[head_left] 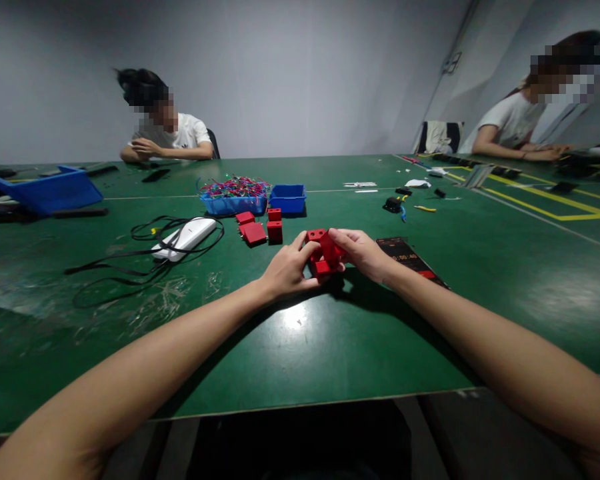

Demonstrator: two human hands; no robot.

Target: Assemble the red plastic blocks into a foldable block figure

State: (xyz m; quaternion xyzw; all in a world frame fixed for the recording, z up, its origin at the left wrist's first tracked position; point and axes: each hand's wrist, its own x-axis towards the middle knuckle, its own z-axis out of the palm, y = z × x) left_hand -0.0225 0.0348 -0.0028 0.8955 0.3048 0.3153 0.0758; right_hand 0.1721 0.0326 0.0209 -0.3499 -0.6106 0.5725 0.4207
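Observation:
Above the near middle of the table, my left hand (289,268) is closed around a red block with holes (316,235) in its top face. My right hand (364,253) pinches a red flat piece (332,249) between thumb and fingers, close against that block. Whether the two red parts are joined I cannot tell, since fingers cover much of them. Beyond my left hand, red blocks (275,231) stand upright beside flat red pieces (255,233) with small pins at the edges. Just right of my right hand lies a phone (397,249) showing a timer.
A blue tray heaped with coloured wires (235,205) stands beside another blue tray (287,200). To the left lie a white power strip (185,240) with black cables and a large blue bin (50,190). Pliers-like tools (396,204) are right. Two people sit across the table.

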